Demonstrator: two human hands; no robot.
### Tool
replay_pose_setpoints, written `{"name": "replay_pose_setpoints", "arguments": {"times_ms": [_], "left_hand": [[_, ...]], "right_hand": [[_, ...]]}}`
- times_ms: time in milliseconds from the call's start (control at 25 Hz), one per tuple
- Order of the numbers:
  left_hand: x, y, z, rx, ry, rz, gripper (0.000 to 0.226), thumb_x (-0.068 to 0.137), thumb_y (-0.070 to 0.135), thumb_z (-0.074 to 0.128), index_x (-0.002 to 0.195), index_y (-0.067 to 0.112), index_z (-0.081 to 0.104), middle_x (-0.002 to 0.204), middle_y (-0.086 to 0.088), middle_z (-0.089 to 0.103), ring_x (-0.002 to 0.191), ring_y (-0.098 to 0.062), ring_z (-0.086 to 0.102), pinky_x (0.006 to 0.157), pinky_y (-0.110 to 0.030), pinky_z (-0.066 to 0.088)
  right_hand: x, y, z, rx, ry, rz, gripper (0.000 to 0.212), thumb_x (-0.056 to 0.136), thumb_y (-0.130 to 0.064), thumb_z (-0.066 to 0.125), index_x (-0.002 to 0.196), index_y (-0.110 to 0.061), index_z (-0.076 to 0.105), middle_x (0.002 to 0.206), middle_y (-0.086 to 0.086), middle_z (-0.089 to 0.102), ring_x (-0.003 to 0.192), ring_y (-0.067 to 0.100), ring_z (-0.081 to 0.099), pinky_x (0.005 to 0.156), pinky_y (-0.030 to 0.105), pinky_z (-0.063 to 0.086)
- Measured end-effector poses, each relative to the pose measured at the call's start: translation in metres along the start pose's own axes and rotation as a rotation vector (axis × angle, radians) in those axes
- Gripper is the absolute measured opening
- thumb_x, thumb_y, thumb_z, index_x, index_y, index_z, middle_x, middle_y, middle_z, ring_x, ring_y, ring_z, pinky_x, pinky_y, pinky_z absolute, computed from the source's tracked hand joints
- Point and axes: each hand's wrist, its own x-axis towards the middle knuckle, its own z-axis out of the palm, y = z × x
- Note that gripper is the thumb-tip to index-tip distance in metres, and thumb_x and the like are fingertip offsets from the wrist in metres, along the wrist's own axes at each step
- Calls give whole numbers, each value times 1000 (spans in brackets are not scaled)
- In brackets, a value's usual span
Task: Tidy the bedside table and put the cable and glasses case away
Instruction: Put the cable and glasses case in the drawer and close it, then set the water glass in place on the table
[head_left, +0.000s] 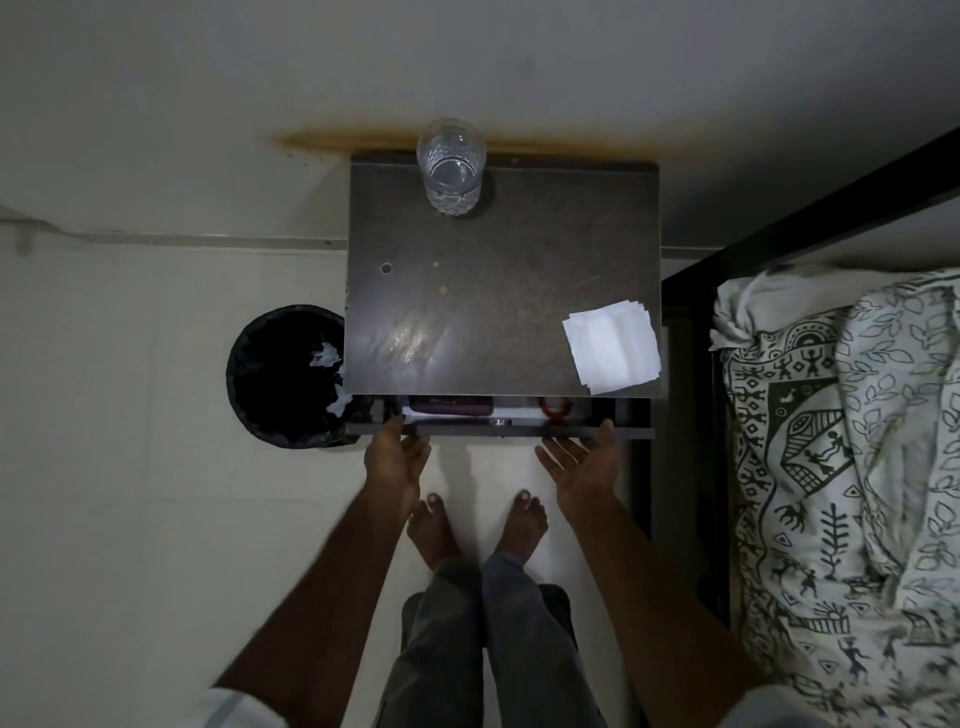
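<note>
Dark drawer front (498, 431) (barely open) meets both hands.

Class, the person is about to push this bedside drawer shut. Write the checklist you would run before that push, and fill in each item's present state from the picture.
1. Both hands on the drawer front: ok. The left hand and right hand touch its two ends.
2. Dark purple case lies inside the drawer: ok.
3. Cable stowed: cannot tell. Only a red ring-shaped item and something white show in the gap.
4. Nothing sticking up above the drawer rim: cannot tell, the tabletop hides most of it.
5. Glass upright, at the back edge: ok.
6. Tabletop tidy: not ok, white napkins overhang the front right corner.
</note>
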Motion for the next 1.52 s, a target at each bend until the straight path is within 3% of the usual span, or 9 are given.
{"name": "replay_pose_setpoints", "arguments": {"times_ms": [280,440,600,680,800,920,1040,1200,1520], "left_hand": [[20,31,29,-7,-119,26,14,95,18,52,90,8,60,88,-9,63,86,-21,63,88,-30,52],[26,35,23,305,-98,59,13,94,10,47,90,3,58,85,-13,59,80,-25,60,74,-31,51],[27,33,21,1013,95,721,21,81,16,61,74,-3,57,77,-19,61,70,-32,60,65,-34,46],[23,35,32,1101,71,962,19,78,12,67,84,-1,55,92,-19,57,81,-27,56,71,-31,43],[28,51,64,1341,-22,1235,37,81,19,68,108,2,50,116,-16,50,104,-27,51,89,-36,46],[43,70,93,1755,-103,1163,82,85,49,59,147,7,24,157,-19,20,146,-43,18,116,-52,28],[62,83,118,1904,-126,1099,97,89,66,42,155,17,-9,163,-14,-17,149,-40,-15,120,-58,8],[84,84,129,1968,-81,1068,101,81,82,17,151,22,-25,158,-10,-34,144,-36,-33,116,-61,-13],[87,84,127,1983,-90,1056,101,77,84,8,148,24,-30,154,-9,-42,140,-35,-39,114,-63,-14]], "right_hand": [[13,-38,37,-12,-118,4,50,99,-50,42,132,-13,49,129,15,57,123,36,57,93,52,50],[15,-39,41,-166,-97,61,48,101,-44,42,134,-8,48,129,16,59,117,35,61,88,49,52],[6,-31,56,-720,-34,136,33,95,-34,55,102,-3,61,89,12,62,71,26,64,67,34,49],[6,-28,76,-1016,-69,-56,25,91,-23,57,96,0,65,77,11,63,63,25,62,63,33,48],[12,-34,121,-1416,-164,-704,18,89,-21,58,90,-4,64,85,13,68,80,30,66,76,35,53],[17,-54,176,-1279,-283,-852,33,83,-31,67,110,-16,56,106,7,65,96,23,64,86,43,55],[36,-71,227,-1285,-371,-956,72,76,-45,71,135,-25,35,135,5,51,122,24,54,97,49,51],[51,-88,280,-1144,-397,-1166,103,64,-50,82,146,-33,21,148,0,34,133,25,43,105,51,45],[61,-79,311,-1040,-428,-1211,96,62,-46,84,141,-28,32,136,-3,52,121,18,54,91,44,56]]}}
